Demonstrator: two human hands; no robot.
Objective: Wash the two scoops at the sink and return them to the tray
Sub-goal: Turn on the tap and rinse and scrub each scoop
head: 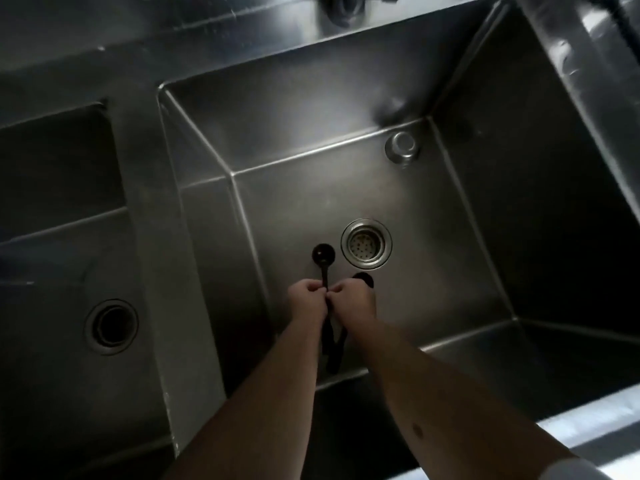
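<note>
While pinched: scoops, both hands.

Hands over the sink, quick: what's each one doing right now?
Left hand: closed, gripping the handle of the left black scoop.
Right hand: closed, gripping the right black scoop.

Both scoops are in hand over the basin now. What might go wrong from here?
The left hand and right hand pinch the two black scoops by their thin handles, close together; wet, one may slip into the sink. The bowls hang near the drain strainer, where residue probably collects. No water is visibly running, so the scoops may go back unrinsed.
</note>
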